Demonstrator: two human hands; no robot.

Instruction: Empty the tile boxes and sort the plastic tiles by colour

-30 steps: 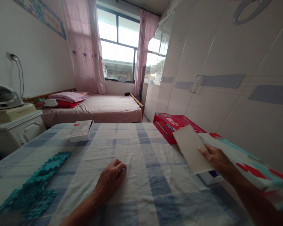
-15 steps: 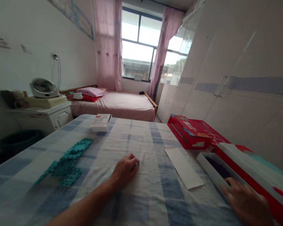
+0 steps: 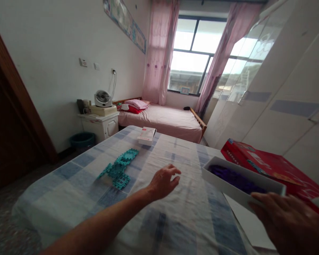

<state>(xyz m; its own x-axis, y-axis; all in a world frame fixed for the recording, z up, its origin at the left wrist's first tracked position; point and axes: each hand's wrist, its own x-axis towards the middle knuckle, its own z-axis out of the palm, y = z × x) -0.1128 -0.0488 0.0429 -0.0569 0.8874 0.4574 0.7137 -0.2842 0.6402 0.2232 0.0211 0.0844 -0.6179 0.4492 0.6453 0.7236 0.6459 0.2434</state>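
Note:
My right hand [image 3: 289, 216] grips the near end of a long white open box [image 3: 227, 182], which is tilted and raised over the table. Dark purple things [image 3: 234, 177] lie inside it; their kind is not clear. Below the box is a flat white lid or card [image 3: 252, 223], partly covered by my right hand. My left hand [image 3: 166, 180] hovers above the checked tablecloth, its fingers apart and nothing between them. Left of it lie several turquoise lattice-like plastic pieces [image 3: 118, 168], joined together.
A small white box [image 3: 147, 136] stands at the table's far edge. On the right, a large red box [image 3: 263, 161] occupies the table. Beyond are a bed [image 3: 164, 117], a bedside cabinet [image 3: 103, 125] with a fan [image 3: 103, 98], and a teal bin [image 3: 83, 140].
My right hand has lifted the white box and carried it left and forward over the white lid or card. The fingers of my left hand have opened. The view has turned left.

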